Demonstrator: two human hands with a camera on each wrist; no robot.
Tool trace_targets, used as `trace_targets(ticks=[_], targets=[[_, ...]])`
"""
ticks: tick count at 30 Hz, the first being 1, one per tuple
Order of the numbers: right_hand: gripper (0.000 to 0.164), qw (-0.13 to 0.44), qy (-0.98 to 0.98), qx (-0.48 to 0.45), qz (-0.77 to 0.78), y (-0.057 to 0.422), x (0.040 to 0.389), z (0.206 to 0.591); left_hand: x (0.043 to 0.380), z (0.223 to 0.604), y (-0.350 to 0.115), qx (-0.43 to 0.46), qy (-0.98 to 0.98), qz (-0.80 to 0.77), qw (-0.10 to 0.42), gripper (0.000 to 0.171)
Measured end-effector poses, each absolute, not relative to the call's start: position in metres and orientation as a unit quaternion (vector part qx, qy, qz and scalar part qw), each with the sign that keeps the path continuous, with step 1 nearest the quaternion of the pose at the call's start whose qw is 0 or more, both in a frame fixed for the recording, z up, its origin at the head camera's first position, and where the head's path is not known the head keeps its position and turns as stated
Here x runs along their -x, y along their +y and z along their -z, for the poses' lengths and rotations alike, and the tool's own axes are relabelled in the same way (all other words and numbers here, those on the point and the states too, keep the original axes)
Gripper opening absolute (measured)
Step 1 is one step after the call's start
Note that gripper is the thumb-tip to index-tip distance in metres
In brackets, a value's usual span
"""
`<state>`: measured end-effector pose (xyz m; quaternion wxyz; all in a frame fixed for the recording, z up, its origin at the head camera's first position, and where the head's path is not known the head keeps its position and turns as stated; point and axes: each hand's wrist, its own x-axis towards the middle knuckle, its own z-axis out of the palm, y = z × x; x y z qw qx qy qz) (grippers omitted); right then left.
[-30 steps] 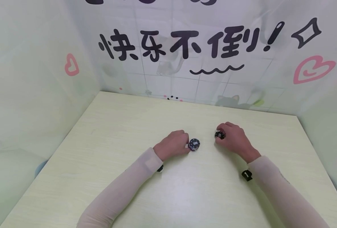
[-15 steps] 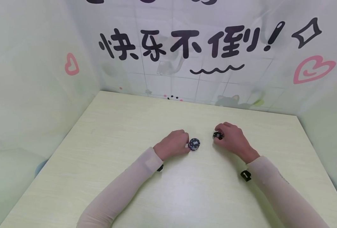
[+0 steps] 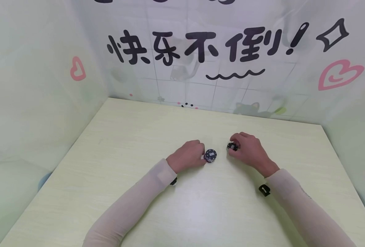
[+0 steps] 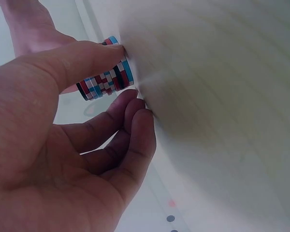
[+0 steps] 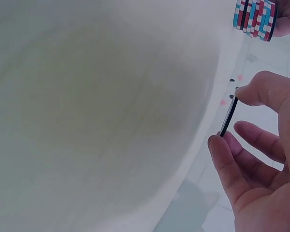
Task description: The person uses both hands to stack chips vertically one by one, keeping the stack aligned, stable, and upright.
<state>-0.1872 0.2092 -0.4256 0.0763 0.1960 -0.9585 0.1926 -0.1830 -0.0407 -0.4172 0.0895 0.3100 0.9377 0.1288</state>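
Note:
A short stack of poker chips [image 3: 210,156] in red, blue, white and black stands on the table, topped by a black chip marked 100. My left hand [image 3: 187,156] is at the stack's left side. In the left wrist view its thumb and curled fingers lie about the stack's edges [image 4: 106,82]. My right hand [image 3: 251,151] pinches a single black poker chip [image 3: 232,146] by its edges between thumb and fingertips. The right wrist view shows that chip [image 5: 228,116] edge-on, apart from the stack and off the tabletop.
The pale wood-patterned table [image 3: 133,130] ends at a printed back wall [image 3: 201,92] with large dark lettering. Side walls stand at left and right. A black wrist device [image 3: 264,190] shows beneath the right sleeve.
My right hand has moved a little left with the black poker chip, bringing it nearer the stack. My left hand and the stack have stayed in place.

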Motion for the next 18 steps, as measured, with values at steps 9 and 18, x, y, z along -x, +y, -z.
trace_targets(ticks=[9,18], targets=[[0.021,0.111,-0.950,-0.209,-0.206,0.2044,0.1842,0.4248,0.1836,0.4160,-0.0404,-0.307,0.939,-0.125,0.094,0.020],[0.020,0.131,-0.941,-0.218,-0.222,0.2007,0.1832,0.4247,0.1852,0.4171,-0.0403,-0.309,0.938,-0.123,0.095,0.020]])
